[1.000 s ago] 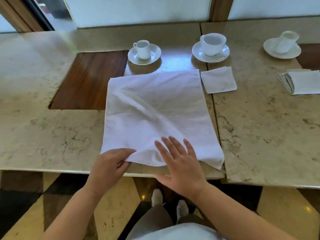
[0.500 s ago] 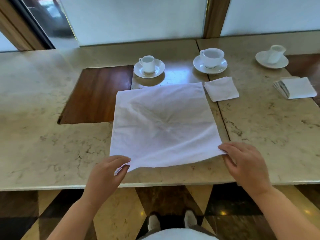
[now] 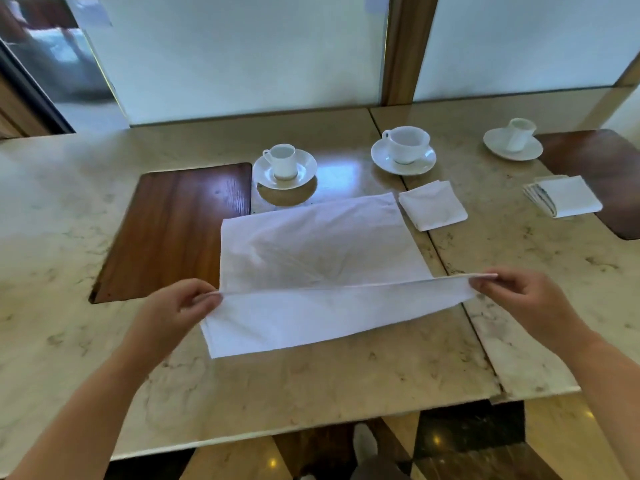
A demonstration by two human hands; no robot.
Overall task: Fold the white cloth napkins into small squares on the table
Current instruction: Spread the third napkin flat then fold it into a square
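A large white cloth napkin (image 3: 322, 251) lies spread on the marble table (image 3: 311, 386). Its near edge is lifted off the table and pulled taut between my hands, and the raised flap hangs back toward me. My left hand (image 3: 176, 306) pinches the near left corner. My right hand (image 3: 519, 292) pinches the near right corner. The far half of the napkin rests flat on the table. A small folded napkin square (image 3: 433, 206) lies just past the far right corner of the big one.
Three white cups on saucers stand at the back: a small one (image 3: 284, 164), a wide one (image 3: 403, 148) and another (image 3: 514, 138) at the right. A stack of folded napkins (image 3: 562, 195) lies at the right. Dark wood inlays (image 3: 173, 230) sit in the tabletop.
Both hands have gripped the near corners and lifted the near edge up and away from me. The view has tilted up and back from the table.
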